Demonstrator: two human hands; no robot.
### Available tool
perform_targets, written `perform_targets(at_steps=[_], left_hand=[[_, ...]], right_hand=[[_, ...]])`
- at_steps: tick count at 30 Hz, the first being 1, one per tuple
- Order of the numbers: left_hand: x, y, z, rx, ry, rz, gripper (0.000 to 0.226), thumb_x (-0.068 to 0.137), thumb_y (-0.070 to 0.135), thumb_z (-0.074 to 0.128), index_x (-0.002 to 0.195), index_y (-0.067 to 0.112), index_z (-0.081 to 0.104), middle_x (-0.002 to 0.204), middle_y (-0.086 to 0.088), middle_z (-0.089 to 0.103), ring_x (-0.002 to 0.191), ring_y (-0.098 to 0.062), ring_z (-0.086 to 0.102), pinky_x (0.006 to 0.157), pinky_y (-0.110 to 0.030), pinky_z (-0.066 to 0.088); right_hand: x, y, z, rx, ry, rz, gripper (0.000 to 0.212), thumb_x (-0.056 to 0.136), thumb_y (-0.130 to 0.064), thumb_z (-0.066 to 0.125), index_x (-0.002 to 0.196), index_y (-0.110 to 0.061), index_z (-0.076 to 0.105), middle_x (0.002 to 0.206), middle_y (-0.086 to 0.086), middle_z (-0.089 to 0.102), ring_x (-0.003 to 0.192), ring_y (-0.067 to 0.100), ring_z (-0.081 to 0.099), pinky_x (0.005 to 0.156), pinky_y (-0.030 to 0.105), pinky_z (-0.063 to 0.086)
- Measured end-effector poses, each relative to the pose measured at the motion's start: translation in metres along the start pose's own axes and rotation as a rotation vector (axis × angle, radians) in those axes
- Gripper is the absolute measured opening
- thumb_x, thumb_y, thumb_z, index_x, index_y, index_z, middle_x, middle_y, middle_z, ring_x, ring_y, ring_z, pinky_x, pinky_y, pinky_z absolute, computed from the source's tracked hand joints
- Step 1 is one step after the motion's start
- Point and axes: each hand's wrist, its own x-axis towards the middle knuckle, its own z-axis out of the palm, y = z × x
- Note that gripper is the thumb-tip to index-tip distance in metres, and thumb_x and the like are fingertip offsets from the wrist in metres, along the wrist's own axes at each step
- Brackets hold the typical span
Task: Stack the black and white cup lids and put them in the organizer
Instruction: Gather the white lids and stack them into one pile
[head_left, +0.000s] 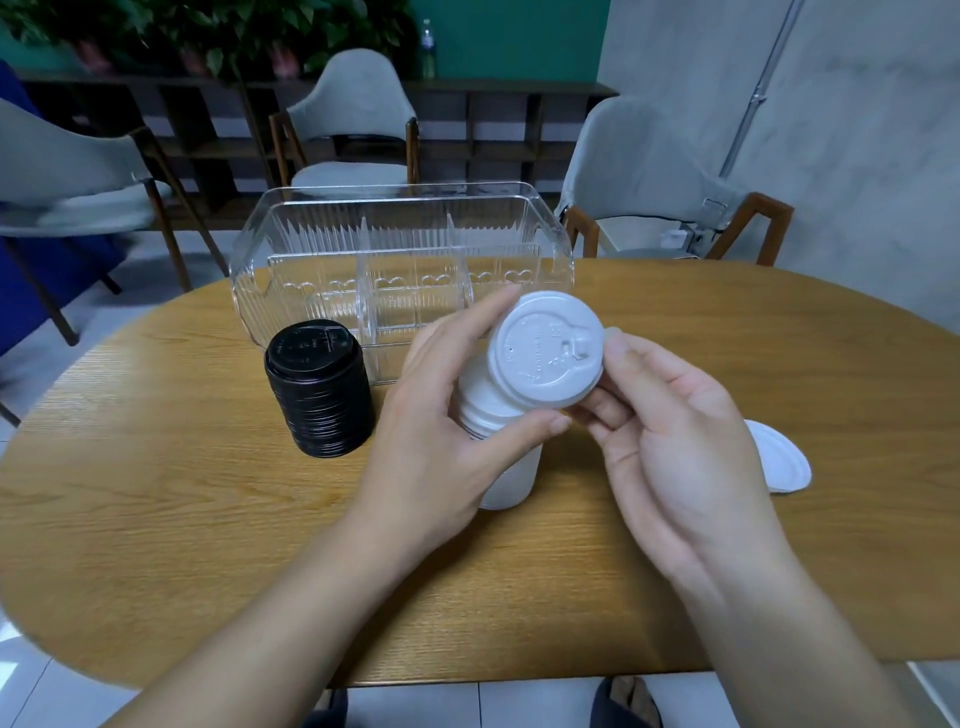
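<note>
White lid (548, 349) up in both my hands, tilted toward me, top face showing, sitting at the top end of the white stack (485, 405). My left hand (436, 441) wraps the stack: thumb curled across the front just under the lid's rim, forefinger stretched up behind the lid's far edge. My right hand (670, 441) pinches the lid's right rim, thumb on the upper edge, fingers curled beneath. The stack leans left-down from the lid; lower part blurs into a pale smear above the table (156, 519), can't tell whether it rests on the wood or hangs clear.

Black stack (319, 389) stands on the table left of my left hand, just in front of the organizer (400, 260), maybe touching its front wall, can't tell. Organizer is clear ribbed plastic with dividers, compartments look bare of lids. One more white lid (779, 457) lies flat on the table to the right, partly hidden behind my right hand.

Writing: raised lettering rings the white lid's top and the top black lid, too small to read. No brand legible.

Beyond the table, grey chairs (353, 119), dark shelving and a bottle (427, 49) on it, soft focus. Frame bottom cuts my forearms.
</note>
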Motion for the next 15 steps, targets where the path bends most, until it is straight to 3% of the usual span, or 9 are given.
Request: perform_targets(at_steps=[4,10,15], left_hand=[[0.002,0.002,-0.004,0.017,0.025,-0.007,0.083,0.081,0.04,0.098,0.154,0.026,0.06,0.15,0.015,0.065,0.146,-0.02,0.057,0.12,-0.029,0.043],[0.003,0.001,-0.017,0.157,0.003,0.067,0.07,0.085,0.049,0.093,0.143,0.018,0.069,0.145,0.009,0.067,0.149,-0.021,0.055,0.124,-0.036,0.041],[0.001,0.0,-0.025,0.209,-0.028,0.082,0.077,0.081,0.055,0.093,0.144,0.018,0.069,0.147,0.01,0.067,0.155,-0.022,0.049,0.128,-0.037,0.038]], right_hand=[[-0.002,-0.005,0.002,-0.156,-0.05,-0.129,0.029,0.107,-0.021,0.065,0.13,-0.007,0.076,0.124,0.009,0.081,0.119,0.023,0.076,0.109,0.043,0.057],[-0.008,-0.009,-0.002,-0.65,-0.23,-0.401,0.077,0.082,-0.025,0.094,0.152,-0.025,0.061,0.15,-0.013,0.068,0.146,0.012,0.058,0.123,0.04,0.044],[-0.004,-0.004,-0.002,-0.721,-0.211,-0.394,0.063,0.082,-0.022,0.096,0.14,-0.026,0.072,0.14,-0.015,0.073,0.14,0.01,0.063,0.12,0.042,0.048]])
